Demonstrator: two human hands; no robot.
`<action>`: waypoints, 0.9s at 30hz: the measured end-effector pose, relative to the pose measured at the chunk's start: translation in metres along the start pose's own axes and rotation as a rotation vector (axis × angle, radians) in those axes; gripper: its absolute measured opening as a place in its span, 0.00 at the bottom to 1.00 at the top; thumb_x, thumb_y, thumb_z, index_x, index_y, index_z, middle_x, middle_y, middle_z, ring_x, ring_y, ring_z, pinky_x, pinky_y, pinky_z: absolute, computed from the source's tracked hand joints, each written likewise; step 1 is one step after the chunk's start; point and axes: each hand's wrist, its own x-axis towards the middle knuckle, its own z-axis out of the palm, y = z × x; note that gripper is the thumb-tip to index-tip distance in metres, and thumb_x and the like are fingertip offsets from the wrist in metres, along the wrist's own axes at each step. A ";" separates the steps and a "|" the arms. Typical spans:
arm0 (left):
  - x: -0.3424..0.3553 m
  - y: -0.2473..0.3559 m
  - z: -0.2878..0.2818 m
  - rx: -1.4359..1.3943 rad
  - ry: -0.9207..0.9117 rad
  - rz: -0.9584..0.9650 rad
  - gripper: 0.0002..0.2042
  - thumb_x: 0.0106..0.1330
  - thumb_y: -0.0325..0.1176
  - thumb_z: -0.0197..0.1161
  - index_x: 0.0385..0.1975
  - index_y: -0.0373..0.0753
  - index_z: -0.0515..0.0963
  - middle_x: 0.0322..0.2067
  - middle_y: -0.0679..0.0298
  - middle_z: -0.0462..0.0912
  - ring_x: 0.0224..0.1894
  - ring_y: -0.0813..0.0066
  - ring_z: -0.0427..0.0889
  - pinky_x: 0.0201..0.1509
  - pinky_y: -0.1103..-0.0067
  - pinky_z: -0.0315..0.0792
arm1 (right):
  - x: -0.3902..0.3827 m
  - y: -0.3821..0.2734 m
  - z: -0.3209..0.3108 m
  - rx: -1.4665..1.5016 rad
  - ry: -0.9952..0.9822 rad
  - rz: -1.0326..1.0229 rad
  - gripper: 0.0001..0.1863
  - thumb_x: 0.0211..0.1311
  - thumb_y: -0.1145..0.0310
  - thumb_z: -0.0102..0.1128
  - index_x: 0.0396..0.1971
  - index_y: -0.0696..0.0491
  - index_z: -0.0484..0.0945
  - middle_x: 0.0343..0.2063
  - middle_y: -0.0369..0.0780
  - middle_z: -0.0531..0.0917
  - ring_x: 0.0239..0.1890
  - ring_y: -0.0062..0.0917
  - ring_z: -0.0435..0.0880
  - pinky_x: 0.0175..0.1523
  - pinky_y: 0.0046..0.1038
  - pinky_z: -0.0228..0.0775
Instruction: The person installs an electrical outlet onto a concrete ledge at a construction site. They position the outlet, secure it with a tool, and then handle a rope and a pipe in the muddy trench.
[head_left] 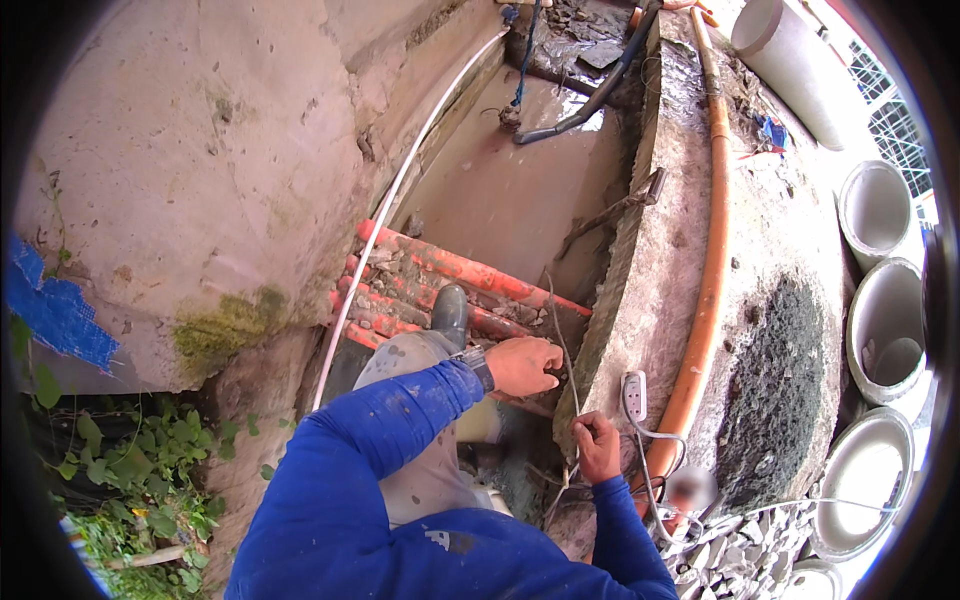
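Note:
My left hand (pixel 525 365) reaches over a muddy trench, fingers loosely curled but apart, holding nothing visible, just left of a thin grey cable (pixel 563 350). My right hand (pixel 598 448), lower right, pinches that cable at the concrete edge. My grey boot (pixel 450 315) rests among red pipes (pixel 475 270) with rubble on them, crossing above murky water (pixel 510 190). A white power strip (pixel 634 398) with a looping cord lies just right of my right hand, beside a long orange pipe (pixel 715 230).
A concrete wall (pixel 200 150) with a white hose (pixel 355 280) borders the trench on the left; plants (pixel 120 460) and blue tarp (pixel 55 310) lie below. A bent dark pipe (pixel 580 115) hangs over the water. Several concrete rings (pixel 865 430) line the right, near broken rubble (pixel 745 555).

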 end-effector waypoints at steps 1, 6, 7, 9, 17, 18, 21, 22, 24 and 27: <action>0.000 -0.001 0.001 -0.003 0.003 0.005 0.17 0.61 0.41 0.64 0.42 0.36 0.77 0.41 0.54 0.81 0.46 0.54 0.81 0.51 0.64 0.74 | -0.001 0.001 0.000 0.000 -0.006 0.006 0.06 0.63 0.72 0.58 0.32 0.60 0.78 0.24 0.41 0.80 0.28 0.22 0.80 0.36 0.27 0.73; 0.004 -0.002 0.001 -0.021 0.002 0.026 0.17 0.61 0.41 0.64 0.42 0.35 0.77 0.40 0.53 0.81 0.46 0.54 0.81 0.51 0.64 0.74 | 0.001 -0.004 0.000 0.019 -0.029 0.057 0.06 0.63 0.71 0.58 0.33 0.60 0.78 0.24 0.41 0.80 0.29 0.22 0.81 0.36 0.27 0.73; 0.005 -0.002 0.001 -0.018 0.006 0.032 0.17 0.61 0.41 0.64 0.42 0.35 0.77 0.40 0.53 0.81 0.46 0.54 0.81 0.51 0.64 0.74 | 0.002 -0.005 0.000 0.031 -0.032 0.068 0.06 0.63 0.71 0.58 0.33 0.60 0.78 0.24 0.41 0.80 0.29 0.22 0.81 0.37 0.27 0.73; 0.008 -0.001 0.001 -0.010 0.013 0.044 0.17 0.61 0.41 0.64 0.42 0.35 0.77 0.40 0.53 0.81 0.46 0.54 0.81 0.51 0.64 0.73 | 0.005 0.001 0.000 0.006 -0.029 0.031 0.06 0.63 0.71 0.58 0.33 0.60 0.78 0.24 0.41 0.80 0.28 0.22 0.81 0.36 0.27 0.73; 0.025 -0.002 -0.003 -0.015 -0.001 0.064 0.16 0.60 0.41 0.64 0.41 0.35 0.76 0.40 0.53 0.81 0.46 0.53 0.80 0.51 0.63 0.73 | 0.023 0.003 0.003 0.016 -0.048 0.056 0.07 0.64 0.70 0.58 0.33 0.59 0.78 0.23 0.40 0.80 0.27 0.23 0.79 0.35 0.28 0.72; 0.028 -0.002 -0.005 -0.016 -0.003 0.063 0.16 0.60 0.41 0.64 0.41 0.35 0.76 0.40 0.53 0.81 0.46 0.53 0.80 0.51 0.63 0.73 | 0.027 0.002 0.004 0.022 -0.052 0.047 0.07 0.65 0.70 0.58 0.33 0.59 0.78 0.23 0.40 0.79 0.26 0.23 0.79 0.34 0.27 0.72; 0.032 0.003 -0.011 -0.017 -0.038 0.044 0.16 0.60 0.41 0.64 0.41 0.35 0.77 0.40 0.53 0.81 0.46 0.52 0.80 0.51 0.63 0.73 | 0.036 0.008 0.008 -0.012 -0.031 -0.027 0.08 0.66 0.69 0.58 0.33 0.58 0.77 0.22 0.38 0.78 0.24 0.21 0.77 0.32 0.26 0.71; 0.033 0.003 -0.013 -0.018 -0.038 0.040 0.16 0.60 0.41 0.64 0.41 0.35 0.77 0.40 0.53 0.81 0.46 0.52 0.80 0.51 0.63 0.73 | 0.040 0.005 0.009 -0.033 -0.021 -0.064 0.08 0.66 0.68 0.57 0.33 0.58 0.77 0.21 0.38 0.77 0.23 0.20 0.76 0.31 0.26 0.70; 0.034 0.001 -0.015 -0.021 -0.037 0.031 0.16 0.60 0.41 0.65 0.41 0.35 0.77 0.40 0.53 0.81 0.46 0.52 0.80 0.51 0.63 0.73 | 0.044 -0.006 0.009 0.011 -0.054 0.031 0.08 0.66 0.68 0.58 0.33 0.58 0.77 0.22 0.38 0.77 0.23 0.21 0.77 0.32 0.26 0.70; 0.034 -0.002 -0.019 -0.035 -0.029 0.028 0.16 0.59 0.40 0.65 0.41 0.35 0.77 0.40 0.53 0.81 0.46 0.52 0.81 0.51 0.63 0.73 | 0.051 -0.012 0.009 0.022 -0.084 0.091 0.08 0.65 0.68 0.58 0.33 0.58 0.77 0.23 0.40 0.78 0.26 0.23 0.78 0.34 0.28 0.71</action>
